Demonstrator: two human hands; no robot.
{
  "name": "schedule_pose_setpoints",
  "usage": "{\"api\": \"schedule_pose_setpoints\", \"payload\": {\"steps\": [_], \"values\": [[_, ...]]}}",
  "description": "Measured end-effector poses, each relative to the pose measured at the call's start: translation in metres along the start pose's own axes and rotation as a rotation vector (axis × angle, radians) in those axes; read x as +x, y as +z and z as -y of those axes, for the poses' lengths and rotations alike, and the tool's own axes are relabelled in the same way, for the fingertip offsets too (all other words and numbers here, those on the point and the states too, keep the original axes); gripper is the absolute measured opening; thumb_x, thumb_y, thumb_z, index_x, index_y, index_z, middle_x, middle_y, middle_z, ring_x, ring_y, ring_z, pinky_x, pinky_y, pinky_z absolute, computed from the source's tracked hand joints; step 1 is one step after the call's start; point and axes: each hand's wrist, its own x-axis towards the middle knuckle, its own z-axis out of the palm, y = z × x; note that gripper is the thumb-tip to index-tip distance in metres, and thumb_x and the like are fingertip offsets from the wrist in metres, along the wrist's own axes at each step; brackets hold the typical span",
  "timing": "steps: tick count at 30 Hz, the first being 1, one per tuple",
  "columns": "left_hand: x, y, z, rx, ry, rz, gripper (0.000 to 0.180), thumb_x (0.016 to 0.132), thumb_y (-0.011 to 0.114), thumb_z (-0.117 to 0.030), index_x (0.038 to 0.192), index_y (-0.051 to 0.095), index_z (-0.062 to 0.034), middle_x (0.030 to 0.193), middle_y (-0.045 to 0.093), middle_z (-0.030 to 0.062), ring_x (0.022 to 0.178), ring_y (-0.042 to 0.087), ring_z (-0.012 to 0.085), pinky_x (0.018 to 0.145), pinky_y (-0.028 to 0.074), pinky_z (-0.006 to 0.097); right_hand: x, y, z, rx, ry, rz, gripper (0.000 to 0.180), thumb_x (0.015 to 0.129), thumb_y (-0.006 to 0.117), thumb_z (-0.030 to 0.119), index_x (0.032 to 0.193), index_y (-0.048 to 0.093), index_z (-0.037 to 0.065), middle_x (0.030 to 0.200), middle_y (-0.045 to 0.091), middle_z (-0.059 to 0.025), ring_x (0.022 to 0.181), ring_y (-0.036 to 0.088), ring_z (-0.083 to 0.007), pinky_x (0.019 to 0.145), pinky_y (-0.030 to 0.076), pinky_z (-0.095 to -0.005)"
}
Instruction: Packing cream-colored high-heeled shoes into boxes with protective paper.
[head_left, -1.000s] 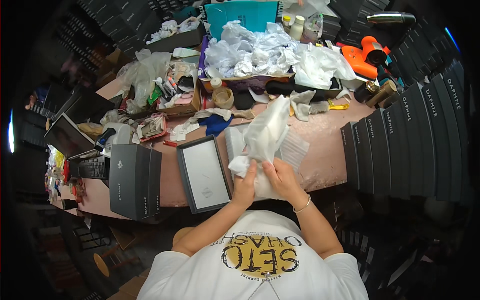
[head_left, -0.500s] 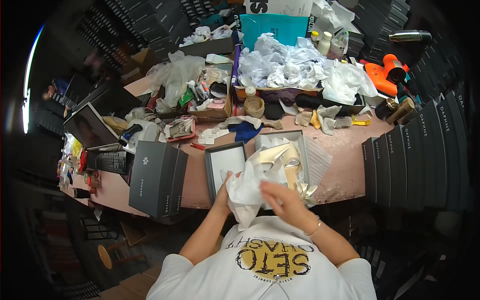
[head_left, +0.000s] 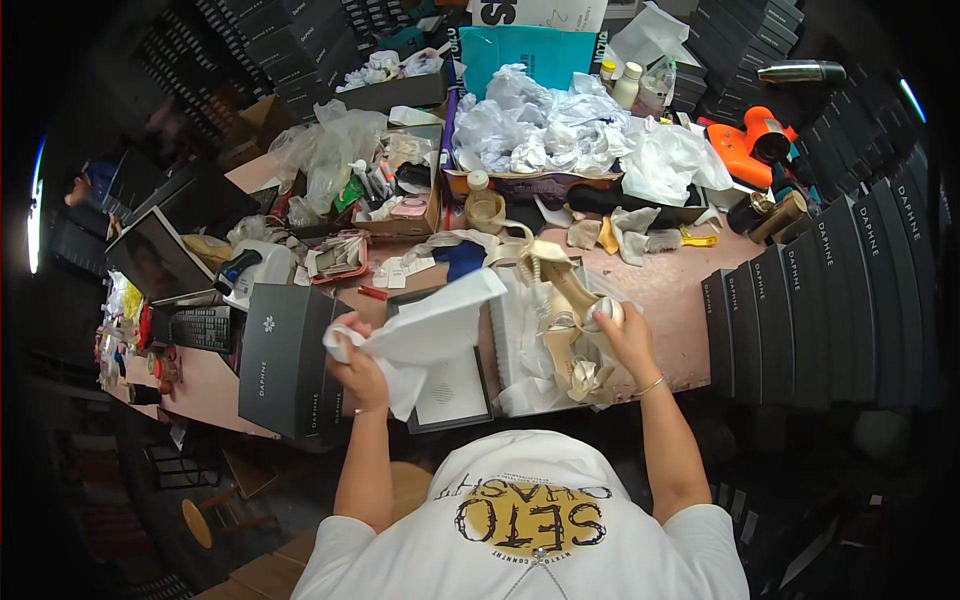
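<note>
My left hand (head_left: 360, 362) is closed on a crumpled end of white tissue paper (head_left: 435, 318), whose sheet spreads rightward over a shallow grey box half (head_left: 487, 405) with a white inside. My right hand (head_left: 630, 342) grips a cream high-heeled sandal (head_left: 568, 285) by its toe end, with the heel end tilted up and away from me. Below it, the other cream sandal (head_left: 558, 352), with a bow-like trim, lies in an open shoe box (head_left: 500, 330) lined with tissue. The raised sandal partly covers that box.
Closed dark grey shoe boxes (head_left: 285, 360) stand at the left, and a row of similar boxes (head_left: 835, 310) fills the right side. Behind are a carton of crumpled paper (head_left: 545, 120), an orange blower (head_left: 750, 145), a jar (head_left: 484, 208) and a red pen (head_left: 372, 293).
The sandal has come out of the tissue paper and is now in my right hand, farther right. My left hand has moved left, drawing the paper away. The view has shifted slightly.
</note>
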Motion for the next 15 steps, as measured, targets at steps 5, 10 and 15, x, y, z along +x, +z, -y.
{"api": "schedule_pose_setpoints", "payload": {"steps": [5, 10, 15], "values": [[-0.018, 0.028, 0.070, 1.104, 0.178, 1.044, 0.065, 0.075, 0.069, -0.023, 0.132, 0.041, -0.0064, 0.126, 0.048, 0.0167, 0.121, 0.043, 0.0292, 0.107, 0.028, 0.043, 0.008, -0.020, 0.011, 0.142, -0.092, 0.185, 0.047, 0.077, 0.068, 0.041, 0.097, 0.062, -0.001, 0.083, 0.066, -0.0196, 0.078, 0.065, -0.0329, 0.069, 0.049, -0.0398], [0.006, 0.058, 0.037, 0.282, -0.255, 1.133, 0.077, 0.086, 0.056, -0.043, 0.144, 0.022, -0.0059, 0.137, 0.039, 0.0174, 0.127, 0.039, 0.0308, 0.105, 0.032, 0.043, 0.000, -0.052, 0.060, -0.142, -0.316, 0.584, 0.049, 0.069, 0.071, 0.041, 0.094, 0.064, 0.000, 0.086, 0.065, -0.0204, 0.079, 0.064, -0.0335, 0.070, 0.049, -0.0387], [-0.054, 0.085, 0.037, -0.389, -1.473, 1.412, 0.065, 0.092, 0.029, -0.061, 0.134, 0.038, -0.0117, 0.120, 0.053, 0.0161, 0.106, 0.055, 0.0308, 0.086, 0.049, 0.047, 0.003, -0.013, 0.135, -0.311, -0.744, 0.806, 0.046, 0.065, 0.074, 0.035, 0.096, 0.065, 0.002, 0.086, 0.065, -0.0143, 0.076, 0.062, -0.0313, 0.071, 0.048, -0.0369]]}}
